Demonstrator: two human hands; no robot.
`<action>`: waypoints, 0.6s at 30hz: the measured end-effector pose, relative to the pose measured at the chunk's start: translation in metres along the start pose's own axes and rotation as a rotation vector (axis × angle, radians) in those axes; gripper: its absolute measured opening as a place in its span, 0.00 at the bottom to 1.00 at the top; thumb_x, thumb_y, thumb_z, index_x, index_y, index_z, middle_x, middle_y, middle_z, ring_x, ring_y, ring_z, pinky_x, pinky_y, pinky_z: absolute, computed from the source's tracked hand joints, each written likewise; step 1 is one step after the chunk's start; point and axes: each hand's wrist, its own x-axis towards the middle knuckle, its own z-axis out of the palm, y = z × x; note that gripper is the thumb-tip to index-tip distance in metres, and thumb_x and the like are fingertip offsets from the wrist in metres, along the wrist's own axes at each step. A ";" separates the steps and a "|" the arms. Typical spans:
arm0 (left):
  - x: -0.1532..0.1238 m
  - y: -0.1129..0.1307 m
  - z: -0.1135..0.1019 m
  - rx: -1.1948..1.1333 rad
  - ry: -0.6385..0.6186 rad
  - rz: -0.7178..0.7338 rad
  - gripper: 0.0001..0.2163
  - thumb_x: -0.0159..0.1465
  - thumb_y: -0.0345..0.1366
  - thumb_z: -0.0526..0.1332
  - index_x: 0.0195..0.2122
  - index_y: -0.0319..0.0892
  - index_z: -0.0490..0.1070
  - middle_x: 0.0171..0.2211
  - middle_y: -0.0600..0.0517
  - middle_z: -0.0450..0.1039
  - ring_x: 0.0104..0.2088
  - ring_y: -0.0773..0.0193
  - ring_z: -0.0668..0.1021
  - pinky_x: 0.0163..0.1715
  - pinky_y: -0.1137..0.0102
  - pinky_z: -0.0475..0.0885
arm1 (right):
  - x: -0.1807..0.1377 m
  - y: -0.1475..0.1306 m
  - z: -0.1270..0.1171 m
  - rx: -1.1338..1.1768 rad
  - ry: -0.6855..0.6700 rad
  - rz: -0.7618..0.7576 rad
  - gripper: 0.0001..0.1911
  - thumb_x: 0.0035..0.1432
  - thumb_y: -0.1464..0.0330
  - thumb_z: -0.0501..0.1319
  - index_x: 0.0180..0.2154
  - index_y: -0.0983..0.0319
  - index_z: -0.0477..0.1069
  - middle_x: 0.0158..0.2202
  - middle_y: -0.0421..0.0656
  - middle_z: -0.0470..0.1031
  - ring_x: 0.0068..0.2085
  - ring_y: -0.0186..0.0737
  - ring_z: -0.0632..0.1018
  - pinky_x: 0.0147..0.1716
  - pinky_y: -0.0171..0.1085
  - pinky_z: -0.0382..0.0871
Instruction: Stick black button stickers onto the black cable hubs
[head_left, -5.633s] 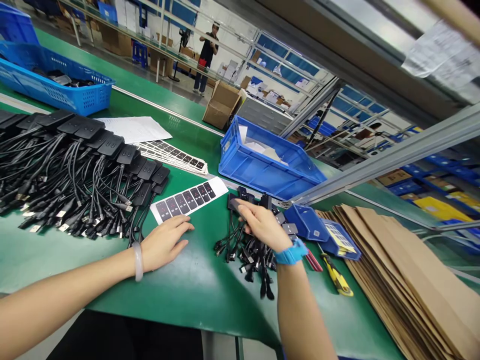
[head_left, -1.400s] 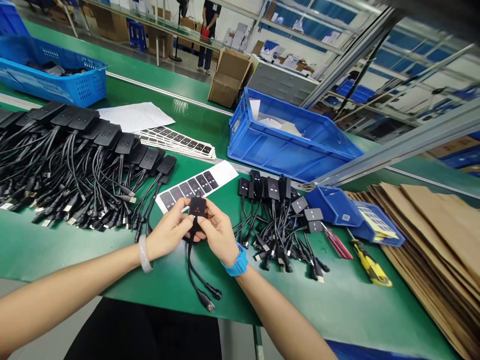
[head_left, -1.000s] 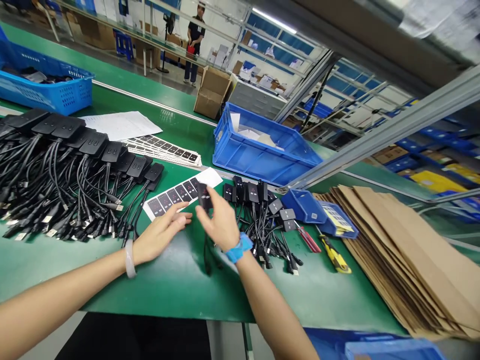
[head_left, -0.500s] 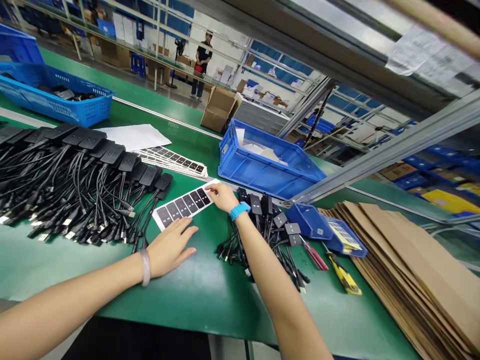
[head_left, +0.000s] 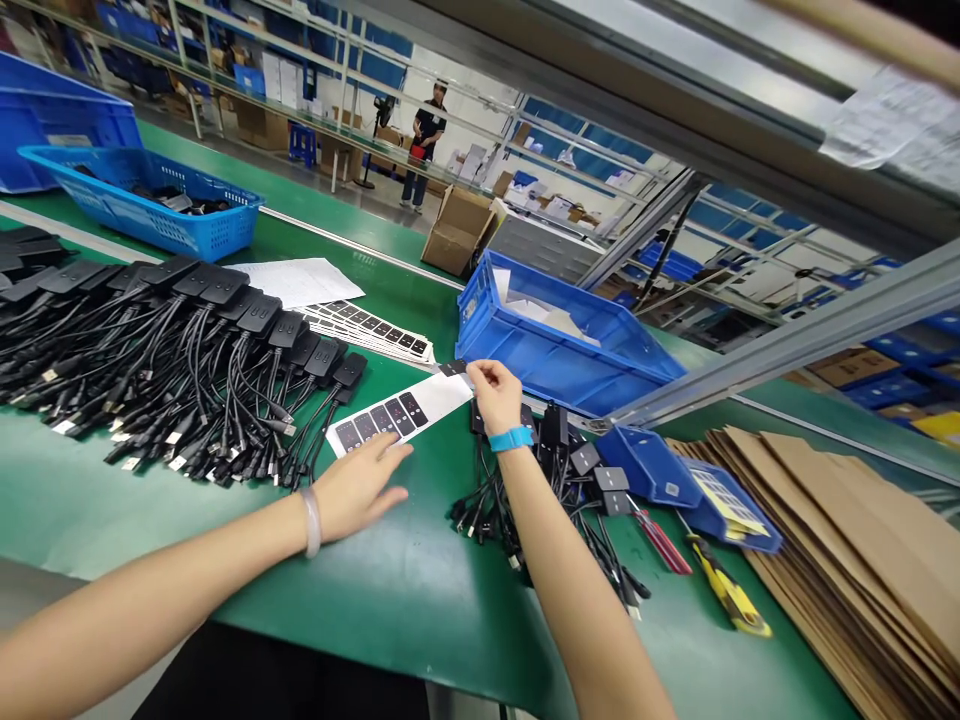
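My left hand (head_left: pixel 361 486) lies with its fingers spread on the near edge of a white sticker sheet (head_left: pixel 441 398). Several black stickers remain on the sheet's left part, while its right part is bare white backing. Pinched in my right hand (head_left: pixel 496 398) is a black sticker (head_left: pixel 453 368), held just above the sheet's far right end. Black adapters with cables (head_left: pixel 559 425) are bunched below and right of that hand. A larger row of such cabled adapters (head_left: pixel 259 312) spreads out at the left. More sticker sheets (head_left: pixel 375 335) are stacked behind.
A blue bin (head_left: pixel 562 360) with papers stands behind my right hand. A light blue basket (head_left: pixel 217 235) sits back left. Small blue trays (head_left: pixel 646 465), red-handled tool (head_left: pixel 661 540), yellow cutter (head_left: pixel 727 590) and cardboard sheets (head_left: pixel 840 500) lie right. A person (head_left: pixel 426 140) stands far off.
My right hand has lifted away from the sheet with a black sticker in its fingers, baring the sheet's right part. My left hand stays on the sheet. The view has shifted slightly.
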 end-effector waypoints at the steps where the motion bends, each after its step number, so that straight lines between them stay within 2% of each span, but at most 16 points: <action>1: 0.005 -0.004 -0.009 0.051 0.068 -0.037 0.16 0.65 0.32 0.55 0.54 0.42 0.66 0.50 0.40 0.69 0.52 0.48 0.73 0.53 0.55 0.69 | -0.008 -0.007 -0.005 0.044 0.024 0.003 0.16 0.58 0.56 0.57 0.36 0.63 0.71 0.30 0.42 0.72 0.30 0.36 0.70 0.30 0.36 0.66; 3: 0.014 -0.014 -0.029 0.225 0.138 -0.169 0.13 0.64 0.28 0.50 0.47 0.40 0.69 0.44 0.38 0.71 0.46 0.47 0.74 0.48 0.54 0.71 | -0.028 -0.022 -0.014 0.164 0.041 0.015 0.16 0.56 0.55 0.59 0.35 0.62 0.70 0.29 0.40 0.71 0.27 0.34 0.69 0.27 0.34 0.65; 6: 0.022 -0.030 -0.048 0.433 0.126 -0.357 0.11 0.64 0.26 0.49 0.42 0.36 0.69 0.38 0.35 0.72 0.42 0.43 0.75 0.42 0.55 0.70 | -0.061 -0.041 -0.019 0.357 0.023 0.062 0.14 0.54 0.56 0.64 0.34 0.60 0.70 0.28 0.38 0.70 0.26 0.32 0.68 0.25 0.33 0.64; 9: 0.024 -0.039 -0.054 0.456 0.107 -0.422 0.12 0.63 0.24 0.48 0.43 0.34 0.68 0.32 0.37 0.73 0.36 0.45 0.77 0.37 0.59 0.71 | -0.085 -0.047 -0.018 0.430 0.015 0.113 0.13 0.55 0.58 0.64 0.33 0.60 0.68 0.28 0.37 0.69 0.26 0.31 0.69 0.26 0.33 0.64; 12: 0.023 -0.036 -0.060 0.435 0.135 -0.449 0.14 0.62 0.25 0.51 0.48 0.36 0.67 0.33 0.41 0.74 0.35 0.49 0.78 0.35 0.63 0.70 | -0.096 -0.044 -0.015 0.489 0.033 0.136 0.12 0.58 0.58 0.63 0.33 0.60 0.66 0.26 0.35 0.68 0.25 0.31 0.69 0.27 0.33 0.64; 14: 0.022 -0.031 -0.066 0.251 0.253 -0.442 0.16 0.61 0.29 0.56 0.51 0.39 0.67 0.36 0.45 0.75 0.35 0.53 0.78 0.37 0.64 0.71 | -0.099 -0.042 -0.015 0.552 0.041 0.145 0.13 0.58 0.57 0.62 0.34 0.59 0.65 0.26 0.35 0.66 0.26 0.31 0.70 0.27 0.33 0.65; 15: 0.021 -0.029 -0.069 0.078 0.322 -0.431 0.18 0.60 0.31 0.59 0.53 0.40 0.66 0.36 0.47 0.74 0.35 0.56 0.77 0.37 0.65 0.71 | -0.100 -0.042 -0.015 0.591 0.042 0.157 0.13 0.58 0.56 0.62 0.34 0.58 0.65 0.27 0.35 0.65 0.26 0.31 0.70 0.26 0.33 0.65; 17: 0.019 -0.024 -0.072 -0.381 0.393 -0.423 0.24 0.58 0.35 0.64 0.56 0.40 0.65 0.34 0.50 0.73 0.32 0.61 0.76 0.34 0.69 0.71 | -0.100 -0.045 -0.017 0.667 0.048 0.192 0.14 0.56 0.55 0.63 0.33 0.58 0.64 0.26 0.35 0.63 0.26 0.32 0.69 0.24 0.32 0.65; 18: 0.018 -0.022 -0.071 -0.613 0.366 -0.436 0.27 0.56 0.36 0.67 0.56 0.39 0.64 0.33 0.51 0.73 0.31 0.64 0.75 0.32 0.71 0.70 | -0.101 -0.047 -0.018 0.696 0.050 0.207 0.14 0.56 0.55 0.63 0.33 0.58 0.64 0.26 0.35 0.62 0.26 0.32 0.68 0.24 0.32 0.65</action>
